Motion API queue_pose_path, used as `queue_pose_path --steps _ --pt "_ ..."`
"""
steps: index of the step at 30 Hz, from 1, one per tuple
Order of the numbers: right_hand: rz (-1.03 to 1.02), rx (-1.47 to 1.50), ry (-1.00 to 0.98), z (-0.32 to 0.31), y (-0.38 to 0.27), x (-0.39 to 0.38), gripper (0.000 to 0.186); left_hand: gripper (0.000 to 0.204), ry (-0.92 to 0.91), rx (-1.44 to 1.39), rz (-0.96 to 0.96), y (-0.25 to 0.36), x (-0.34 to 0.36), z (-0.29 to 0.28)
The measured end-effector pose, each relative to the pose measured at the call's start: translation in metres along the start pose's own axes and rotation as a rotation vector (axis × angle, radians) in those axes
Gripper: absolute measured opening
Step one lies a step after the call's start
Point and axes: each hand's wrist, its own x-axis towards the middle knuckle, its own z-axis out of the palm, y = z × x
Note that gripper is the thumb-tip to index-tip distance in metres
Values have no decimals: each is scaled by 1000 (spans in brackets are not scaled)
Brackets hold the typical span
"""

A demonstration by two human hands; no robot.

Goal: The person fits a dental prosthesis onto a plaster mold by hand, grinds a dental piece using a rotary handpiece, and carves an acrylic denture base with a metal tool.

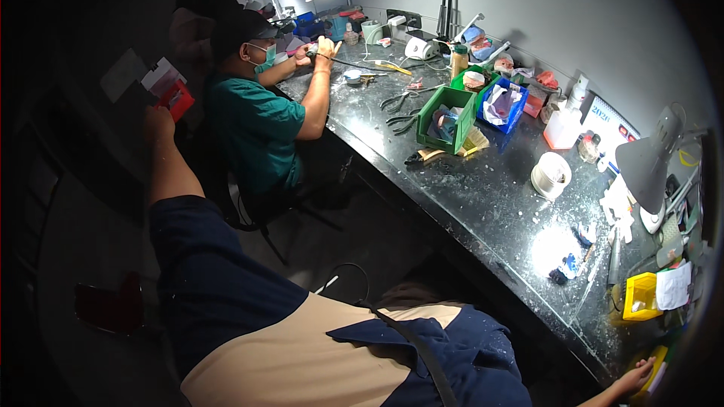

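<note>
In the upper left of the frame, the left grip [159, 122] is closed around a red bin [179, 99]. At lower right, the right grip [636, 379] meets a yellow object [660, 356]; whether clasped, I cannot tell.

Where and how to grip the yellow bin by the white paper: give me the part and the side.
Probably the left wall of the yellow bin, coming from the left with the right hand, the nearer one. That wall shows bare, whereas the white paper sits against the right side. Keep it level, as white contents show inside.
</note>
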Motion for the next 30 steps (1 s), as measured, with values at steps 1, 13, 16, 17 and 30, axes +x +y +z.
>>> queue_pose_path --steps 1,13,16,17,30 --pt "0 -3 4 0 -1 -1 51 46 11 -4 5 -1 1 4" --pt "17 40 39 5 -8 -9 52 45 -16 48 -2 0 -8 -3" --pt "7 29 43 0 -9 -5 52 44 -73 131 7 8 -27 -15" --pt "5 27 45 -2 -10 -4 52 44 -76 130 8 2 -25 -7" --pt "-8 58 45 2 4 -1 51 45 -67 76 -28 3 -19 -19"
